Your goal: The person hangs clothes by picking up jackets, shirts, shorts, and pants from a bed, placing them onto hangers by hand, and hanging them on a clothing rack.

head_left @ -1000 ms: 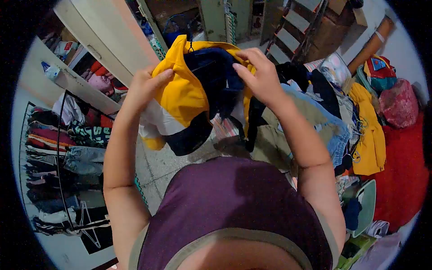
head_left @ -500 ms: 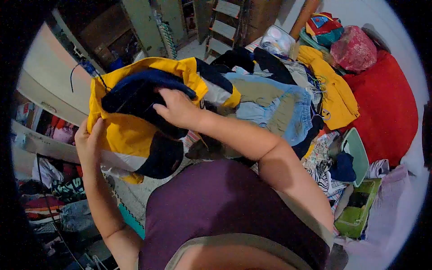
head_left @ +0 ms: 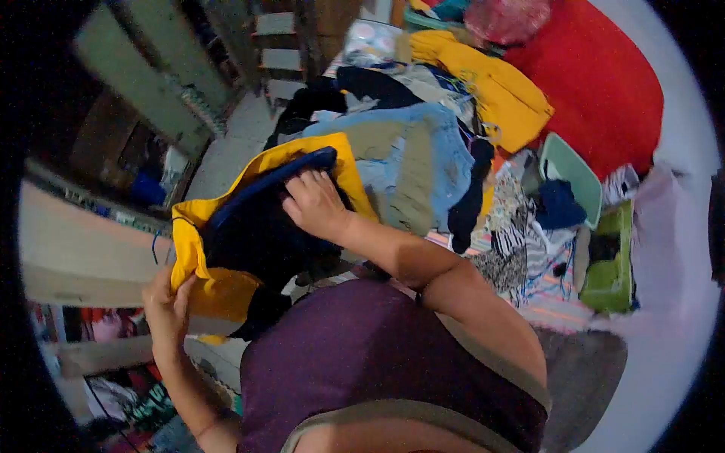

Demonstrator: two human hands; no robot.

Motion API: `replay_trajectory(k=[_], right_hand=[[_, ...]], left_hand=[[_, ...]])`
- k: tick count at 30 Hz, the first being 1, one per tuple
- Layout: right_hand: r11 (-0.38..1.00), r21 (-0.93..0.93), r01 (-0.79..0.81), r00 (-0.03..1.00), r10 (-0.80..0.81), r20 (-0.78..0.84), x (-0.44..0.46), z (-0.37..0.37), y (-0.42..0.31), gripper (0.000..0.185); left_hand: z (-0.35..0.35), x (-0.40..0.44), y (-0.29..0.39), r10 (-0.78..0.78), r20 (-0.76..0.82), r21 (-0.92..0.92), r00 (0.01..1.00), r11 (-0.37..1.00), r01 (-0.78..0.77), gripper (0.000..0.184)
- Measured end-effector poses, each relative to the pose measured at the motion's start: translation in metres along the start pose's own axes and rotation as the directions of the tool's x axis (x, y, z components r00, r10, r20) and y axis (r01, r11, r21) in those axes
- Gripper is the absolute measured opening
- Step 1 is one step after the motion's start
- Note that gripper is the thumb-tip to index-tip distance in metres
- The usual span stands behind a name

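A yellow jacket (head_left: 230,291) with a dark navy lining hangs spread out in front of my body, its inside facing up. My left hand (head_left: 168,302) is closed on the yellow edge at the near left corner, thumb on top. My right hand (head_left: 317,205) reaches into the jacket, its fingers curled on the dark lining (head_left: 264,219) close to the far right edge. The fingertips of that hand are partly hidden in the cloth. Just beyond the jacket lie blue and khaki garments (head_left: 411,155).
Clothes are heaped on the bed, with a yellow garment (head_left: 491,83) and a big red item (head_left: 596,90) behind. Green bins (head_left: 610,264) stand at the right. A stepladder (head_left: 281,57) is at the back; a pale cabinet (head_left: 91,241) and stacked clothes are at the left.
My view has turned to the right. The jacket has swung so that more of its dark inside shows, and my right hand has moved toward its far right edge. My left hand keeps hold.
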State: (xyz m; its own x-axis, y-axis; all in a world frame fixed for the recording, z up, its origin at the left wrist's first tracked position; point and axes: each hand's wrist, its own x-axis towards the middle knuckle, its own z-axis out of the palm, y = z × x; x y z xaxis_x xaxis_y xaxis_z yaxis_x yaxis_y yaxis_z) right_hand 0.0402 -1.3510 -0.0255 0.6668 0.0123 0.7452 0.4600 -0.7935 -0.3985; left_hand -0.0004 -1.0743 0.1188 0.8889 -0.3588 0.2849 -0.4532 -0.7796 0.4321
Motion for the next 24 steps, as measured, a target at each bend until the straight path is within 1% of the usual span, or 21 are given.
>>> replay_trajectory(k=[2,5,6,9,10,12,14,15,17,18,21,22,24], right_hand=[[0.999,0.025,-0.036,0.999,0.035,0.038,-0.014,-0.009,0.016,0.019],[0.997,0.062,-0.05,0.996,0.055,-0.069,-0.029,-0.02,0.006,0.022],[0.996,0.078,-0.053,0.996,0.059,-0.07,-0.034,-0.025,0.004,0.025],[0.996,0.06,-0.061,0.987,0.069,-0.142,-0.035,-0.04,-0.007,0.025],[0.999,0.011,-0.048,0.995,0.049,-0.091,-0.035,-0.049,-0.012,0.024],[1.0,0.016,-0.004,0.995,0.006,-0.101,-0.036,-0.059,-0.021,0.024],[0.997,0.026,0.07,0.989,-0.066,-0.13,-0.035,-0.075,-0.03,0.021],[0.99,0.051,0.134,0.976,-0.123,-0.182,-0.035,-0.076,-0.031,0.02],[0.962,0.09,0.259,0.931,-0.224,-0.288,-0.04,-0.078,-0.037,0.019],[0.957,0.051,0.286,0.9,-0.25,-0.357,-0.04,-0.083,-0.047,0.019],[0.976,-0.049,0.211,0.919,-0.215,-0.33,-0.048,-0.093,-0.068,0.022],[0.977,-0.075,0.201,0.922,-0.215,-0.322,-0.05,-0.1,-0.075,0.023],[0.985,-0.139,0.099,0.935,-0.14,-0.327,-0.055,-0.104,-0.086,0.026]], left_hand=[[0.009,0.011,0.009,0.14,-0.012,0.025,0.99,0.99,-0.14,0.02],[0.018,0.015,0.011,0.107,-0.038,-0.064,0.994,0.992,-0.109,0.021],[0.018,0.018,0.014,0.142,0.03,-0.054,0.989,0.989,-0.141,0.022],[0.023,0.024,0.023,0.184,0.113,-0.036,0.976,0.983,-0.181,0.024],[0.025,0.026,0.029,0.23,0.135,-0.025,0.964,0.973,-0.228,0.024],[0.031,0.033,0.046,0.316,0.175,-0.01,0.932,0.948,-0.319,0.024],[0.035,0.035,0.051,0.396,0.162,-0.005,0.904,0.916,-0.4,0.024],[0.036,0.035,0.052,0.431,0.153,-0.002,0.889,0.9,-0.436,0.024],[0.036,0.035,0.049,0.474,0.195,0.032,0.859,0.872,-0.489,0.024],[0.036,0.034,0.047,0.498,0.217,0.046,0.84,0.854,-0.518,0.024],[0.045,0.032,0.05,0.549,0.206,-0.096,0.81,0.835,-0.541,0.026],[0.048,0.032,0.049,0.583,0.223,-0.103,0.781,0.811,-0.576,0.026],[0.052,0.032,0.046,0.645,0.255,-0.117,0.72,0.76,-0.639,0.027]])
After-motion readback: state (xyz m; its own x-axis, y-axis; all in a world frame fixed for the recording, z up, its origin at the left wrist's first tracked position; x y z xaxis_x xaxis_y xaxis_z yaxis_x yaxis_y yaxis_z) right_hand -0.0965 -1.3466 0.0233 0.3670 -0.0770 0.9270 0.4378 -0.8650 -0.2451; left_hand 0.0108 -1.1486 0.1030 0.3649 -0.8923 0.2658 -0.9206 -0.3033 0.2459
